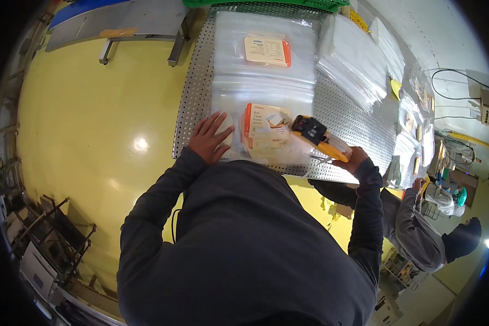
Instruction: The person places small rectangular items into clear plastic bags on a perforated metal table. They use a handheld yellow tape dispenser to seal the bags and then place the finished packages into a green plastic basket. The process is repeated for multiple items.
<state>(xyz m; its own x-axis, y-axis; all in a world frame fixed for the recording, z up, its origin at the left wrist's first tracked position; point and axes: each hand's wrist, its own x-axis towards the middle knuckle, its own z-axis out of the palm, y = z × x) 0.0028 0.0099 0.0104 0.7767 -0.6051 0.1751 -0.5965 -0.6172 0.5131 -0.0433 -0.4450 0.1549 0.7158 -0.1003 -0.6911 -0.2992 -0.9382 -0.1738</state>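
My left hand (211,138) lies open, fingers spread, on the left edge of a clear plastic bag (231,117). The bag has an orange-and-cream printed panel (266,126) and lies flat at the near side of a perforated metal table (193,111). Beyond it lies another clear bag (231,41) with a similar panel, turned the other way. In my right hand (354,160) is a yellow-and-black label gun (316,133), gripped by its rear end. Its black head hovers by the right edge of the near panel; I cannot tell whether it touches the plastic.
Stacks of clear plastic bags (356,60) lie to the right on the table. A green crate (271,4) stands at the far edge. Another person (424,233) in dark clothing works close on the right. A low metal bench (130,24) stands at the far left.
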